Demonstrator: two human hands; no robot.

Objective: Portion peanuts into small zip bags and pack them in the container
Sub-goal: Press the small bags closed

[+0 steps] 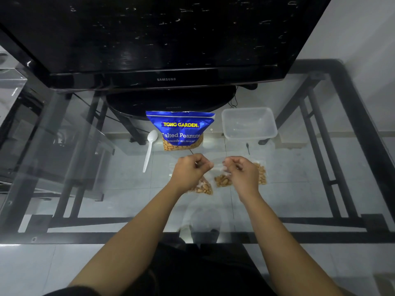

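Glass tabletop [299, 167] on a black metal frame, glossy black TV [166, 39] along the far edge. Before its stand: upright blue foil peanut pouch [181, 129], clear rectangular plastic container [250, 134] to its right, white plastic spoon [150, 150] to its left, bowl toward the TV. Mid-table, left hand [190, 169] and right hand [242, 170] each pinch an end of the middle zip bag [222, 180]; its top strip runs left-right, peanuts sagging toward the near edge.
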